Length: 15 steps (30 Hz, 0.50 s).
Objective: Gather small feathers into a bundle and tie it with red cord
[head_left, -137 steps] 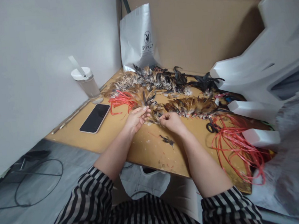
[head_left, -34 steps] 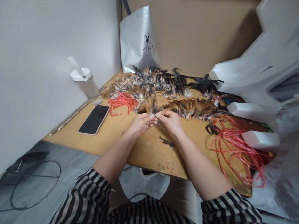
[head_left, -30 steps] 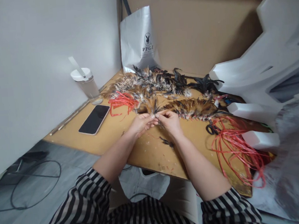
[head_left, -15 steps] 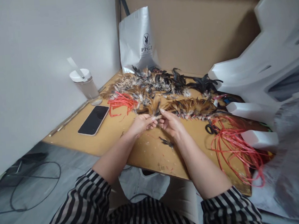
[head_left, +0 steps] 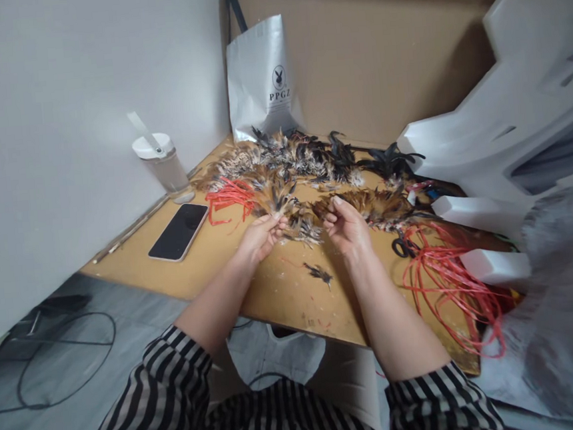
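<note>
My left hand [head_left: 264, 235] is closed in a pinch on a small bunch of brown and black feathers [head_left: 278, 199], whose tips fan upward. Apart from it, to the right, my right hand [head_left: 345, 226] has its fingers curled together; what they hold, if anything, is too small to make out. Behind that hand lies a row of brown feather bundles [head_left: 380, 203]. Between the hands are loose pale and dark feathers [head_left: 303, 227]. A small dark feather tuft [head_left: 318, 274] rests on the table nearer to me.
The wooden table [head_left: 273, 296] bears a phone [head_left: 178, 232], a lidded cup [head_left: 164, 162], red strips [head_left: 227, 197], a heap of feathers [head_left: 301, 157] and a silver bag [head_left: 257, 77]. Black-handled scissors [head_left: 402, 245] and red plastic strands [head_left: 448, 288] lie right, beside white foam [head_left: 496, 267].
My hands have moved apart from where they met. The left went left with the feather bunch; the right shifted right and slightly upward.
</note>
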{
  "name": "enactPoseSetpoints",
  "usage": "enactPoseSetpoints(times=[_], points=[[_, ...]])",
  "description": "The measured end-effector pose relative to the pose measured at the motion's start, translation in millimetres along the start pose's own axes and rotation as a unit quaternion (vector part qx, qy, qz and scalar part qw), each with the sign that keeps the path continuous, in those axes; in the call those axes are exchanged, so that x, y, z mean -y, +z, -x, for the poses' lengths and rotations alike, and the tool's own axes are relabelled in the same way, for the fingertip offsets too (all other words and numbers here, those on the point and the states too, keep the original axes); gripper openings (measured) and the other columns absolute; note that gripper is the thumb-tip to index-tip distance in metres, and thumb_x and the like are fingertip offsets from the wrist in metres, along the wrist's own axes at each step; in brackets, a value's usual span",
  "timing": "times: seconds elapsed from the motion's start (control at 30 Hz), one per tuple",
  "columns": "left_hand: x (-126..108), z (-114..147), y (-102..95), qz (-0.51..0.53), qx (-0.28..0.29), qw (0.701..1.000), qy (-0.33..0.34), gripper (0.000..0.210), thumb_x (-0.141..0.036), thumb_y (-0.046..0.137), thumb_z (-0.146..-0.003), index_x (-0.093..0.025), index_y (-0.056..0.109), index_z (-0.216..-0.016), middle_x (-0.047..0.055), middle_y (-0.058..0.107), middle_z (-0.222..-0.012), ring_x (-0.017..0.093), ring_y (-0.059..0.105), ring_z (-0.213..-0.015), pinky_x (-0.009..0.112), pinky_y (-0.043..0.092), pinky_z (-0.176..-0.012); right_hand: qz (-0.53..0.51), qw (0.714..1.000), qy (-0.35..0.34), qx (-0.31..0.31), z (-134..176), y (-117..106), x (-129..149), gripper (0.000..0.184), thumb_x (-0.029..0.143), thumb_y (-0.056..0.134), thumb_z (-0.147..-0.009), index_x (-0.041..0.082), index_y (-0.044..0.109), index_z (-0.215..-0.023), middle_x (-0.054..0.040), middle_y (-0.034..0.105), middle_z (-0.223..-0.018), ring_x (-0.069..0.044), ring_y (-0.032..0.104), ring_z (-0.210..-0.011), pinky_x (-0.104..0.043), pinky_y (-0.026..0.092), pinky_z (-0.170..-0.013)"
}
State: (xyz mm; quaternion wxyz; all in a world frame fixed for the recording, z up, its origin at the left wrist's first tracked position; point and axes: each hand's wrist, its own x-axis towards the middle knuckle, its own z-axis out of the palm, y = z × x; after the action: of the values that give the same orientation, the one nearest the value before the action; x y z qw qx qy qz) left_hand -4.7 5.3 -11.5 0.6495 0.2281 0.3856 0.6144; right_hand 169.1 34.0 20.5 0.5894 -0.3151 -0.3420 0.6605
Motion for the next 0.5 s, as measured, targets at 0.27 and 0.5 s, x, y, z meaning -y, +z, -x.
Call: enactPoseSetpoints(times=[0.27,0.5], points=[[1,-1,-0.3,0.002,0.011,1.0,-0.006,0.008,-0.012,0.057,-0.078,-0.009,0.062,-0.071,0.004,0.064,-0.067,0.003,0.055,-0.052,0.01,0.041,-0.046,0.222,0.975,0.007,0.033,10,7,-2,0.025,0.035,0.074,-0.054,0.016,0.062,-0.063,0.0055,0.045,-0.045,-0.005,0.032,-0.04,-0.021,0.024,-0.04],[6,2,-1.3,-0.075,0.069,0.995,0.014,0.014,-0.023,0.065,-0.072,-0.009,0.064,-0.074,0.005,0.065,-0.068,0.005,0.056,-0.054,0.014,0.04,-0.05,0.308,0.949,0.025,0.055,15,13,-11,0.029,0.039,0.074,-0.053,0.013,0.065,-0.062,0.0022,0.054,-0.046,-0.006,0.038,-0.042,-0.022,0.029,-0.044]])
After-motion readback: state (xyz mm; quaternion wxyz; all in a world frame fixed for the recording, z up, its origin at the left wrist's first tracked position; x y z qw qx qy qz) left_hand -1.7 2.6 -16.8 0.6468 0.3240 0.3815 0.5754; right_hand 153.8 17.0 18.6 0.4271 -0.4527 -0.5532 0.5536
